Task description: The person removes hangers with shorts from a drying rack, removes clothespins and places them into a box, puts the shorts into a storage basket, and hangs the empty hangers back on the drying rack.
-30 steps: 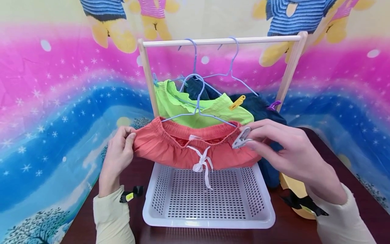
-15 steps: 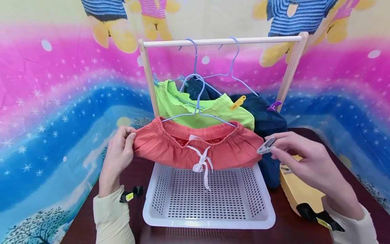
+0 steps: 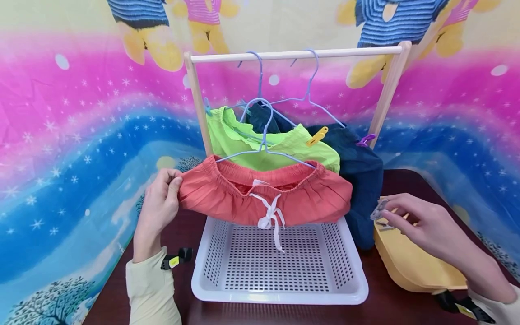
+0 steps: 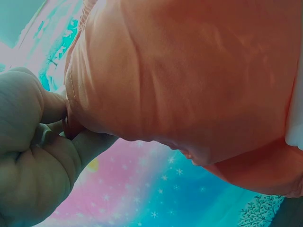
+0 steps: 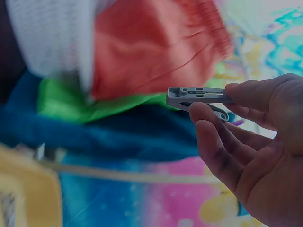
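Observation:
Coral-red shorts with a white drawstring hang on a lavender wire hanger in front of the rack. My left hand pinches the left edge of the shorts between thumb and fingers, pulling the fabric sideways. In the left wrist view the same pinch shows at the cloth's hem. My right hand is off to the right of the shorts, over a yellow box. Between its thumb and fingers it holds a grey clothespin, seen clearly in the right wrist view.
Behind the shorts, a lime-green garment and a dark navy one hang from the wooden rack. A yellow clothespin and a purple clothespin grip them. Below stands a white perforated basket on the dark table.
My right hand has drawn away from the right side of the shorts, moving right and down to the yellow box with the clothespin still pinched. My left hand keeps its place.

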Demonstrator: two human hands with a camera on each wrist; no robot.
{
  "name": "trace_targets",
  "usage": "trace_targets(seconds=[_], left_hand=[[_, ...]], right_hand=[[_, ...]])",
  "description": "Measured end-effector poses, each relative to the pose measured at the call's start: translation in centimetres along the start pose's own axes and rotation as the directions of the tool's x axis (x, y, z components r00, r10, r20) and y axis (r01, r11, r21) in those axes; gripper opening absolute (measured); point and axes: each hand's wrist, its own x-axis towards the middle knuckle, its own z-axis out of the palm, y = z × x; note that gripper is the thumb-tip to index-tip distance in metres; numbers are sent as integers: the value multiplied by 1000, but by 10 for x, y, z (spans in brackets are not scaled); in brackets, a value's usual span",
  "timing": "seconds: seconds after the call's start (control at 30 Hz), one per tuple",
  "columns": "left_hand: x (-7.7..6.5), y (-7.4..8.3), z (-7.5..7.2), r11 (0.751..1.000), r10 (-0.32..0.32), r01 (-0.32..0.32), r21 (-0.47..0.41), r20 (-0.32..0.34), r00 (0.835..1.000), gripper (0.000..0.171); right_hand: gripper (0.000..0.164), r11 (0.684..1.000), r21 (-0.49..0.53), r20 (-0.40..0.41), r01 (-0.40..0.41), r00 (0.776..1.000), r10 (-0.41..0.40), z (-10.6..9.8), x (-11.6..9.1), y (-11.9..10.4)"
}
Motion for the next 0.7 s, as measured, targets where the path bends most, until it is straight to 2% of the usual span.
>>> trace_targets(seconds=[0.13,0.27,0.37,0.53,0.63,0.67,0.7], left_hand=[[0,1,-1,1000,-6,6,0,5,1000,15],[0,1,-1,1000,-4,4,1,-1,1000,14],[1,1,-2,1000,4,-4,-3,-8,1000,14],[1,0,-2,1000,9,-9,1,-10,1000,14],[1,0,-1,1000,11,-11,6,-7,1000,14],[1,0,-1,1000,11,-10,6,-6,1000,14],[1,0,-1,1000,11,-11,6,-5,1000,14]], right_hand=[[32,998,-54,64,-16,998,19,2,-7,23],[26,995,-93,153,-45,986,59,0,-11,43],[20,993,-104,233,-64,969,86,-2,-12,58],[19,990,-136,340,-38,937,82,0,-14,86],[19,991,-126,449,-54,887,105,2,-14,102],[18,991,-112,499,-71,859,118,2,-14,107],[16,990,-96,555,-103,820,139,2,-13,111]])
